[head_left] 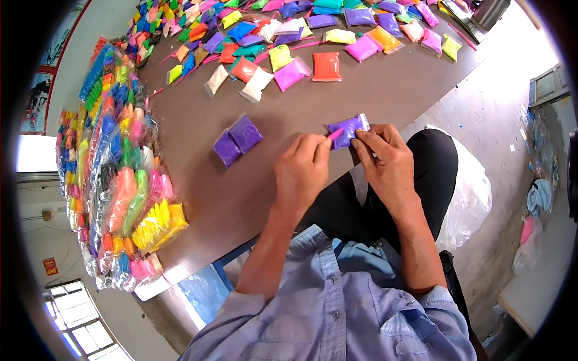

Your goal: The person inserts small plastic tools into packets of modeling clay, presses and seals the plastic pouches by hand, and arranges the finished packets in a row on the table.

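Observation:
A small clear packet with purple filling (pixel 344 131) is held up over the table's near edge. My right hand (pixel 385 163) pinches its right end between thumb and fingers. In my closed left hand (pixel 303 167) is a short pink stick (pixel 336 134), its tip lying across the packet's left part. Whether the stick is fastened to the packet, I cannot tell. To the left, two more purple packets (pixel 238 141) lie side by side on the brown table (pixel 198 198), apart from both hands.
A heap of coloured packets (pixel 325 66), mixed with pink sticks, covers the table's far side. Large clear bags of bright pieces (pixel 123 174) are stacked along the left edge. A white plastic bag (pixel 466 186) hangs right of my knee. A dark cylinder (pixel 490 13) stands at the far right corner.

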### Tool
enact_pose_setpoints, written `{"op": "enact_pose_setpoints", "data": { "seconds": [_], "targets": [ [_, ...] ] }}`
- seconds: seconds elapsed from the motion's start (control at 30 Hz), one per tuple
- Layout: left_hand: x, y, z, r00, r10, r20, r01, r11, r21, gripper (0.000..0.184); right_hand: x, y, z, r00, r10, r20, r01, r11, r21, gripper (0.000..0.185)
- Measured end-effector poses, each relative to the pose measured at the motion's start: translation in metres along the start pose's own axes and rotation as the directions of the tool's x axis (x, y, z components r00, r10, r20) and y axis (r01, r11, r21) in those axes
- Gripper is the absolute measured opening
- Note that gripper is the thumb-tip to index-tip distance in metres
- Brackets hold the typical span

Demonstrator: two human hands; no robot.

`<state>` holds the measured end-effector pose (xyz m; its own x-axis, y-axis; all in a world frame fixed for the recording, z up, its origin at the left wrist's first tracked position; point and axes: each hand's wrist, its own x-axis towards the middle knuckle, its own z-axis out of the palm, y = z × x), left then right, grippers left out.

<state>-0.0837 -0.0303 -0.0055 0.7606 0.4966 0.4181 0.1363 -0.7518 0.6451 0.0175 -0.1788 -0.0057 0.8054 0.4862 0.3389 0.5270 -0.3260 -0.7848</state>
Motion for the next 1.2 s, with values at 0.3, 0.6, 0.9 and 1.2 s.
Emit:
{"op": "enact_pose_setpoints", "data": {
  "seconds": [0.3, 0.6, 0.9, 1.2],
  "targets": [
    [0.004, 0.008, -0.008, 0.999, -0.039, -0.033, 0.037, 0.998, -0.051, 0.005, -0.001, 0.000, 0.002, 1.000, -0.022, -0.012, 0.021, 0.999, -0.042, 0.017],
    [0.004, -0.008, -0.006, 0.999, -0.037, -0.017, 0.037, 0.998, 0.041, 0.007, 0.003, -0.001, 0.002, 0.994, -0.112, 0.017, 0.113, 0.993, -0.042, 0.022],
    [0.012, 0.019, -0.008, 1.000, -0.019, -0.015, 0.018, 0.999, -0.043, 0.002, 0.002, -0.002, 0.004, 0.986, -0.160, 0.040, 0.163, 0.984, -0.073, 0.024],
    [0.024, -0.002, -0.028, 0.997, -0.076, 0.025, 0.074, 0.994, 0.085, 0.002, -0.002, -0.001, 0.005, 0.982, -0.188, 0.001, 0.187, 0.979, -0.081, 0.023]
  ]
}}
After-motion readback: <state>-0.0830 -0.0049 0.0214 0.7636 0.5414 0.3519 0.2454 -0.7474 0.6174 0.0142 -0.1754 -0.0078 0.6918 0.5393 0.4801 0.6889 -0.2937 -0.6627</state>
